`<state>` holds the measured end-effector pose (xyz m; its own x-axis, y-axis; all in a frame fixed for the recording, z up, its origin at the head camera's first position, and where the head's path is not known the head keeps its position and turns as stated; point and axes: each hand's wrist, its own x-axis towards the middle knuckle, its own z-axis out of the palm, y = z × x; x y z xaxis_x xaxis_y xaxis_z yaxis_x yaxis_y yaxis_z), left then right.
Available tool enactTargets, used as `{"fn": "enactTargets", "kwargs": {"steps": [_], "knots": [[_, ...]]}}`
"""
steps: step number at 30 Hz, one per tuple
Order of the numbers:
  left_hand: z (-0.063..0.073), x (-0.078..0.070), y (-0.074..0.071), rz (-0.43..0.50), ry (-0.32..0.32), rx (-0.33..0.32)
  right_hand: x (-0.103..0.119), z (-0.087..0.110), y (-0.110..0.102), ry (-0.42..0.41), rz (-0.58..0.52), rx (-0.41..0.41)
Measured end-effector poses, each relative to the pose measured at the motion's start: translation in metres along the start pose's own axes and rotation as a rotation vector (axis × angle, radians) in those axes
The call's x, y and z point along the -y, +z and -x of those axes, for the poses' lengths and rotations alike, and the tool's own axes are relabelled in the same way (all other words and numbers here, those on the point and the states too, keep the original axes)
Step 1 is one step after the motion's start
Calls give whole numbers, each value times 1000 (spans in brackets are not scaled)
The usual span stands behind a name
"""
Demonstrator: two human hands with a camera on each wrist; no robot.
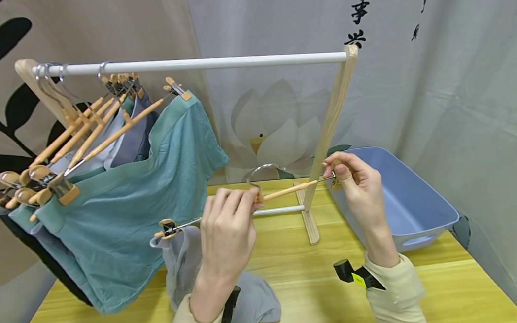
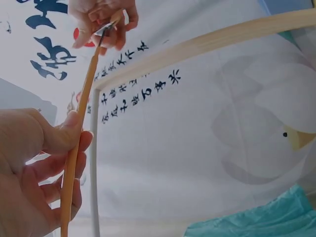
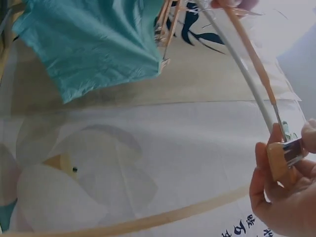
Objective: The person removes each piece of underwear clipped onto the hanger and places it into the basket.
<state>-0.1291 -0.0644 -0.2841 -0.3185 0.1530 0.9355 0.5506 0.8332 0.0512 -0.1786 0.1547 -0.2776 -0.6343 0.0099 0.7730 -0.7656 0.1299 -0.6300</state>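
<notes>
A wooden clip hanger (image 1: pixel 289 190) with a metal hook is held level above the table between both hands. My left hand (image 1: pixel 227 232) grips its middle bar, with fingers and thumb curled round the wood in the left wrist view. At the hanger's right end, my right hand (image 1: pixel 360 190) pinches the wooden clip (image 3: pixel 279 160); no cloth shows in that clip. The left clip (image 1: pixel 169 228) bites a grey garment (image 1: pixel 255 300), which hangs down behind my left forearm and spreads onto the table. Its exact shape is partly hidden.
A rack with a white rail (image 1: pixel 234 62) stands behind the hands. Teal shorts (image 1: pixel 153 187) and several other garments hang on clip hangers at its left. A blue plastic bin (image 1: pixel 420 196) sits at the right, close to my right hand. The tabletop (image 1: pixel 320 296) is yellow wood.
</notes>
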Motion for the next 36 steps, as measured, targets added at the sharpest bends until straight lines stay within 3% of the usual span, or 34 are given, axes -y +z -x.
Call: {"fn": "enactTargets", "kwargs": {"steps": [3, 6, 12, 15, 19, 22, 27, 36], "knots": [[1, 0, 0, -11, 8, 7, 0, 2, 3, -16, 93, -11], [1, 0, 0, -30, 18, 18, -1, 4, 7, -79, 256, -68], [2, -1, 4, -63, 38, 28, -1, 7, 24, -418, 608, -208], [3, -2, 7, -82, 53, 34, 0, 9, 33, -583, 698, -175], [5, -2, 10, -98, 68, 49, -3, 13, 40, -713, 727, -34], [7, -2, 11, -102, 75, 54, -7, 17, 42, -721, 711, 53], [9, -2, 12, -111, 78, 68, -12, 22, 43, -664, 692, 136], [12, -4, 11, -109, 86, 127, -17, 24, 47, -669, 698, 81]]}}
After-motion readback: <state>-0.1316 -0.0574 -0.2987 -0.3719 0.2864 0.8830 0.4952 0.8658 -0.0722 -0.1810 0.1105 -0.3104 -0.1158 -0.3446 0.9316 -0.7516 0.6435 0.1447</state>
